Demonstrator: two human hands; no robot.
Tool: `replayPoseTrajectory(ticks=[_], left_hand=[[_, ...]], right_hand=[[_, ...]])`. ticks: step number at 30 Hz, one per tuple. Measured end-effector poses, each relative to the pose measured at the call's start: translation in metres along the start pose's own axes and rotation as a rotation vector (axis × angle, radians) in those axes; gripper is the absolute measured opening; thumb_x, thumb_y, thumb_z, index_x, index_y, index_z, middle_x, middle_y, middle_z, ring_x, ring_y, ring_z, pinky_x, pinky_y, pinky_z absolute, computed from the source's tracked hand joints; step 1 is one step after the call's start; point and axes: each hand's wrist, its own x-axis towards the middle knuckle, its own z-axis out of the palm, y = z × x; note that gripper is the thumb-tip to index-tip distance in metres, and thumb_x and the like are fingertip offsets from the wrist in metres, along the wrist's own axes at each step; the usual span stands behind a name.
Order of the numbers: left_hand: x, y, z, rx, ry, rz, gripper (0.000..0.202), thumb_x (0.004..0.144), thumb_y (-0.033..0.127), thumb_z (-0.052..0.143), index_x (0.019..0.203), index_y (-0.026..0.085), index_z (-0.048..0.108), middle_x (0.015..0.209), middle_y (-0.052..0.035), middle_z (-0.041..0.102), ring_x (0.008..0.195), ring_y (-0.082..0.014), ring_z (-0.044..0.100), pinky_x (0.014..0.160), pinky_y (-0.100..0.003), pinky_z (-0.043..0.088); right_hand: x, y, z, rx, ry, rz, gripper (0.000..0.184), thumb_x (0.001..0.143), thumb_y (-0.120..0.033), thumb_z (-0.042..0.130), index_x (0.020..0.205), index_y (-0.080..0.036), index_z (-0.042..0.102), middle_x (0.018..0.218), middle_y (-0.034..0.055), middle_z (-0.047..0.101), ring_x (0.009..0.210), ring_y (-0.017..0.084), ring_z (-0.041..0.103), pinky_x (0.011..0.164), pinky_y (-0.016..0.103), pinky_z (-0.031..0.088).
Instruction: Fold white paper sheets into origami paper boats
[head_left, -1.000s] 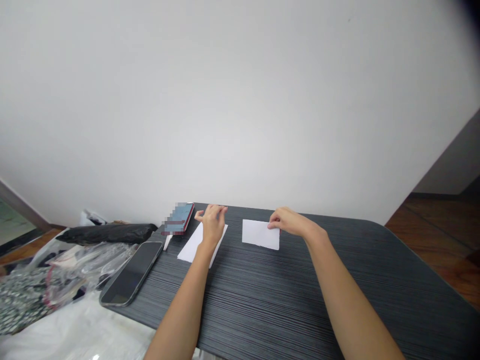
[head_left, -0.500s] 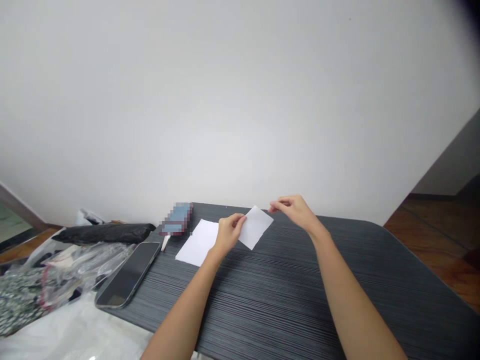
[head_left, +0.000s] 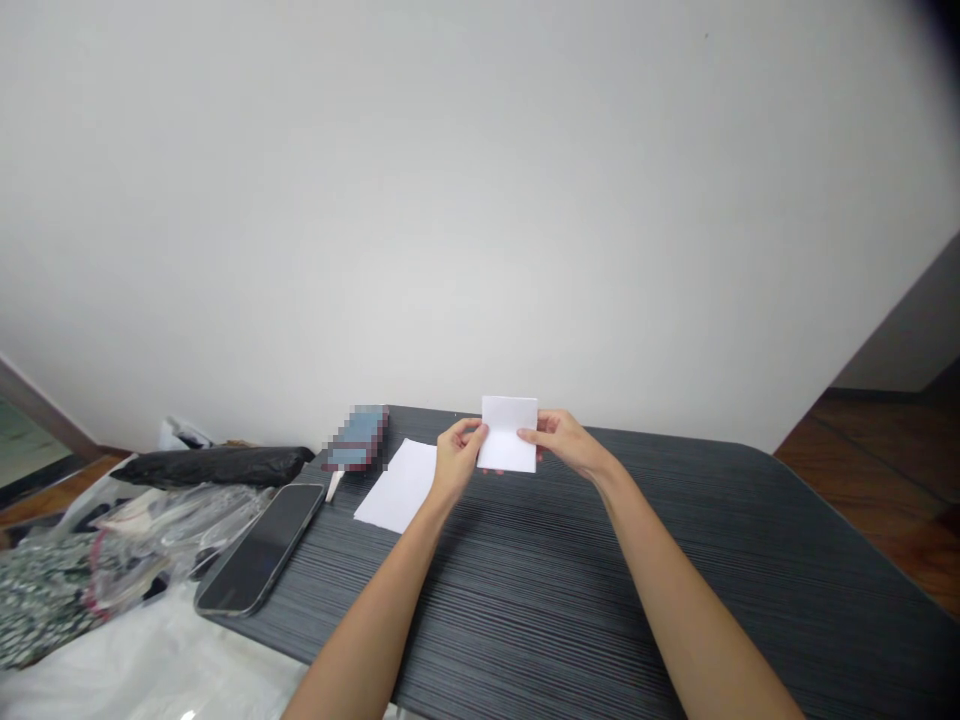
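Observation:
A small, roughly square piece of white paper [head_left: 506,435] is held up above the dark table, its face toward me. My left hand [head_left: 457,458] grips its left edge, thumb in front and some fingertips showing below the lower edge. On the right side, my right hand [head_left: 568,440] pinches the paper with the thumb on its face and the other fingers partly hidden behind. A larger white sheet [head_left: 399,485] with an uneven edge lies flat on the table, left of my left hand and partly covered by it.
The dark, streaked table [head_left: 540,590] stands against a white wall [head_left: 480,200]. On its left are a phone [head_left: 262,550], a small white object [head_left: 335,486] and a blurred-out blue and red item [head_left: 358,437]. Plastic bags [head_left: 210,515] and a black bundle [head_left: 217,465] lie beyond the left edge.
My right hand has moved left and taken hold of the paper's right side. The paper has turned from a diamond position to nearly square-on.

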Motion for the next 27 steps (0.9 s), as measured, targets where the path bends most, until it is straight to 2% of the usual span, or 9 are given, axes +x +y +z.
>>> replayPoseTrajectory(ticks=[4, 8, 11, 13, 15, 18, 21, 27], left_hand=[[0.0014, 0.0004, 0.0010, -0.044, 0.009, 0.003, 0.030, 0.067, 0.038, 0.059, 0.081, 0.011, 0.054, 0.045, 0.0018, 0.056, 0.034, -0.0103, 0.050, 0.032, -0.018, 0.036], [0.0003, 0.0028, 0.0015, -0.130, -0.065, -0.011, 0.031, 0.067, 0.036, 0.060, 0.086, 0.011, 0.053, 0.046, 0.0023, 0.056, 0.038, -0.0129, 0.054, 0.035, -0.020, 0.038], [-0.0006, 0.0044, 0.0018, -0.215, -0.103, -0.027, 0.034, 0.066, 0.033, 0.061, 0.091, 0.011, 0.054, 0.049, 0.0017, 0.058, 0.042, -0.0136, 0.056, 0.040, -0.022, 0.042], [-0.0012, 0.0049, 0.0023, -0.245, -0.146, -0.067, 0.037, 0.067, 0.034, 0.060, 0.093, 0.010, 0.055, 0.057, -0.0019, 0.062, 0.047, -0.0146, 0.059, 0.043, -0.022, 0.044], [-0.0017, 0.0049, 0.0030, -0.253, -0.202, -0.121, 0.037, 0.069, 0.039, 0.057, 0.088, 0.007, 0.057, 0.063, -0.0066, 0.064, 0.050, -0.0164, 0.061, 0.044, -0.022, 0.045], [-0.0025, 0.0046, 0.0037, -0.263, -0.268, -0.188, 0.045, 0.073, 0.047, 0.049, 0.077, 0.003, 0.058, 0.061, -0.0120, 0.064, 0.052, -0.0191, 0.062, 0.045, -0.024, 0.046], [-0.0033, 0.0047, 0.0037, -0.258, -0.275, -0.215, 0.047, 0.073, 0.049, 0.048, 0.076, 0.002, 0.057, 0.060, -0.0140, 0.064, 0.052, -0.0196, 0.062, 0.046, -0.024, 0.047], [-0.0045, 0.0052, 0.0044, -0.209, -0.253, -0.242, 0.038, 0.072, 0.042, 0.054, 0.078, 0.005, 0.057, 0.060, -0.0118, 0.065, 0.053, -0.0186, 0.063, 0.048, -0.022, 0.048]], right_hand=[[-0.0025, -0.0033, 0.0011, -0.020, -0.117, 0.060, 0.029, 0.066, -0.034, 0.060, 0.081, -0.009, 0.059, 0.059, 0.0027, 0.061, 0.044, 0.011, 0.054, 0.040, 0.022, 0.041], [-0.0012, -0.0006, 0.0004, 0.033, -0.067, 0.041, 0.031, 0.069, -0.033, 0.056, 0.085, -0.007, 0.062, 0.054, 0.0027, 0.061, 0.038, 0.009, 0.051, 0.039, 0.022, 0.040], [-0.0006, 0.0008, -0.0016, 0.096, -0.062, 0.029, 0.029, 0.066, -0.024, 0.056, 0.091, -0.011, 0.064, 0.057, 0.0029, 0.063, 0.039, 0.009, 0.051, 0.039, 0.022, 0.041], [-0.0009, 0.0004, -0.0021, 0.120, -0.043, 0.024, 0.027, 0.064, -0.019, 0.055, 0.088, -0.012, 0.066, 0.058, 0.0025, 0.063, 0.039, 0.010, 0.053, 0.039, 0.021, 0.041], [-0.0015, -0.0007, -0.0022, 0.135, -0.018, 0.024, 0.025, 0.063, -0.016, 0.053, 0.084, -0.013, 0.067, 0.058, 0.0023, 0.063, 0.039, 0.010, 0.053, 0.039, 0.022, 0.041], [-0.0019, -0.0021, -0.0030, 0.108, 0.017, 0.017, 0.024, 0.061, -0.015, 0.051, 0.080, -0.014, 0.067, 0.059, 0.0019, 0.063, 0.038, 0.009, 0.053, 0.038, 0.021, 0.041], [-0.0018, -0.0024, -0.0049, 0.038, 0.046, -0.024, 0.025, 0.062, -0.014, 0.049, 0.078, -0.014, 0.068, 0.056, 0.0009, 0.062, 0.038, 0.008, 0.051, 0.037, 0.019, 0.039], [-0.0013, -0.0008, -0.0064, -0.016, 0.065, -0.056, 0.026, 0.062, -0.013, 0.046, 0.077, -0.013, 0.067, 0.051, -0.0009, 0.058, 0.036, 0.006, 0.047, 0.035, 0.018, 0.036]])
